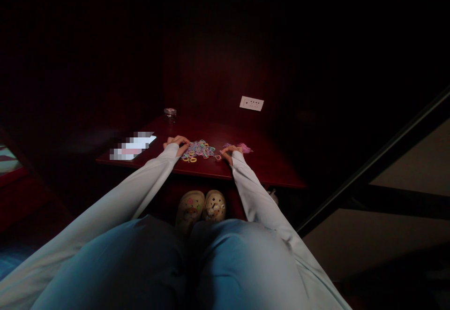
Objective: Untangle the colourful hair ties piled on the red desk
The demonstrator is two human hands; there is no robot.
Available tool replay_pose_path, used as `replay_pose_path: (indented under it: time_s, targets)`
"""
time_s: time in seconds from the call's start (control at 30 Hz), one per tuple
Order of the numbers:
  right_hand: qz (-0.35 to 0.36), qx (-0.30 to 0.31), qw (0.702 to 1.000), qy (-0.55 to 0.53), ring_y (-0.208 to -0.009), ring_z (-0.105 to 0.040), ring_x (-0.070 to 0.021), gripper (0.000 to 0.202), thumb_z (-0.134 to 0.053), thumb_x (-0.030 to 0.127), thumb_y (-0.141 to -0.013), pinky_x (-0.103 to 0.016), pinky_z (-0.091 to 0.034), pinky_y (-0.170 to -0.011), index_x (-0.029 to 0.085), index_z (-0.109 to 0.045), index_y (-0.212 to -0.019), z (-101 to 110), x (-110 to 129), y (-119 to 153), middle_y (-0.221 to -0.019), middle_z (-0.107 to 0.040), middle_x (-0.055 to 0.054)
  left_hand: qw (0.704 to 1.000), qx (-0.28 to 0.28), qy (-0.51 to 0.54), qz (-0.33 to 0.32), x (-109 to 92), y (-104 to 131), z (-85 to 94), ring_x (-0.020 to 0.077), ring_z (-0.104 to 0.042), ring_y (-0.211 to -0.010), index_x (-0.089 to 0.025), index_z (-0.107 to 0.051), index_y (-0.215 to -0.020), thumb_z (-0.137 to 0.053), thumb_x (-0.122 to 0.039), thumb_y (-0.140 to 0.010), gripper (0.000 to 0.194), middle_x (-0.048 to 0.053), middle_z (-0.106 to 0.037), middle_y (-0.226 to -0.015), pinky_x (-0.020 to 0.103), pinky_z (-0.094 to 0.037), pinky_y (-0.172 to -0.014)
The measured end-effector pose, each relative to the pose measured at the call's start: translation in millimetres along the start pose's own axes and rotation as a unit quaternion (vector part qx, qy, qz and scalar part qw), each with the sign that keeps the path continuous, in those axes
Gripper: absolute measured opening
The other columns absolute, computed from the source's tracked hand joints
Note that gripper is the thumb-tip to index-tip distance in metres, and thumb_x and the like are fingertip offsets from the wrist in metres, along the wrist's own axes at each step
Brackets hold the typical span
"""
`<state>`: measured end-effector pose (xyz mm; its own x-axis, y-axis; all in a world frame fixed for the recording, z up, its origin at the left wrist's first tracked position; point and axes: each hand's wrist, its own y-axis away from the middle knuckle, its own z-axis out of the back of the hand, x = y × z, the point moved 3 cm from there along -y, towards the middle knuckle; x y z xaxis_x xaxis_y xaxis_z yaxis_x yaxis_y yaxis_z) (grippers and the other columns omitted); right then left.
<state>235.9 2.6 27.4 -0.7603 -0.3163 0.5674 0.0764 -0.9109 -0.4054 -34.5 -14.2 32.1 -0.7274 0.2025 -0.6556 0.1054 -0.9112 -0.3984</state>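
A loose pile of small pastel hair ties [201, 148] lies on the dark red tabletop [197, 169]. At the pile's left edge is my left hand [175, 142], its thumb and forefinger closed towards each other; whatever lies between them is too small to tell. On the other side, my right hand [232, 152] pinches at a pinkish hair tie [218, 157], a little apart from the main pile. Just behind my right hand rests a bunch of thin pink-purple strands [245, 148], partly covered by the fingers.
A small clear lidded jar [170, 115] stands at the back left. A lit phone-like screen [135, 148], partly blurred out, lies on the left. A white socket plate [251, 103] is on the back wall. Below the front edge are my clog shoes [214, 207].
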Motion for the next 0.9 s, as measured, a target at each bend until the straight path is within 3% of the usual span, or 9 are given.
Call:
replay_pose_path:
  time_s: [0.2, 0.4, 0.57, 0.67, 0.9]
  targets:
    - [-0.004, 0.002, 1.000, -0.003, -0.093, -0.058, -0.0175, 0.016, -0.062, 0.033, -0.096, -0.028, -0.043, -0.088, 0.021, -0.072, -0.093, 1.3, 0.5, -1.3, -0.093, -0.070, -0.004, 1.000, -0.005, 0.005, -0.004, 0.6, -0.2, -1.0, 0.0288, -0.050, -0.116, -0.027, -0.071, -0.085, -0.059, -0.024, -0.087, 0.012, 0.000, -0.073, -0.116, 0.043, -0.031, -0.096]
    - [0.066, -0.012, 0.995, 0.076, -0.096, -0.056, -0.0194, 0.015, -0.059, 0.031, -0.098, -0.027, -0.042, -0.086, 0.023, -0.072, -0.097, 2.0, 14.6, 4.4, -0.097, -0.067, -0.005, 1.000, -0.026, 0.008, -0.011, -0.2, 2.7, -2.7, 0.0283, -0.050, -0.116, -0.027, -0.071, -0.082, -0.057, -0.024, -0.089, 0.016, -0.001, -0.073, -0.116, 0.045, -0.030, -0.099]
    - [0.098, -0.016, 0.986, 0.132, -0.100, -0.052, -0.0230, 0.016, -0.059, 0.032, -0.098, -0.030, -0.039, -0.087, 0.024, -0.072, -0.099, 3.5, 26.3, 6.7, -0.101, -0.066, -0.007, 1.000, -0.009, 0.009, -0.015, -0.9, 2.8, -1.7, 0.0281, -0.051, -0.116, -0.027, -0.071, -0.080, -0.059, -0.026, -0.089, 0.015, -0.001, -0.073, -0.115, 0.044, -0.030, -0.099]
    - [0.068, -0.054, 0.988, 0.128, -0.103, -0.050, -0.0244, 0.019, -0.057, 0.035, -0.099, -0.033, -0.035, -0.092, 0.025, -0.072, -0.098, 8.7, 22.4, 5.7, -0.100, -0.068, -0.007, 1.000, -0.015, 0.010, -0.018, -1.0, 3.0, -1.4, 0.0282, -0.052, -0.116, -0.027, -0.071, -0.079, -0.059, -0.026, -0.089, 0.016, -0.001, -0.072, -0.116, 0.045, -0.030, -0.100]
    - [-0.103, -0.148, 0.982, 0.056, -0.110, -0.045, -0.0278, 0.027, -0.051, 0.040, -0.100, -0.040, -0.028, -0.097, 0.023, -0.071, -0.093, 15.6, -13.0, -8.1, -0.104, -0.072, -0.008, 1.000, -0.019, 0.011, -0.017, 0.5, 2.5, -2.9, 0.0293, -0.051, -0.118, -0.027, -0.073, -0.079, -0.060, -0.026, -0.089, 0.016, -0.001, -0.072, -0.115, 0.046, -0.030, -0.101]
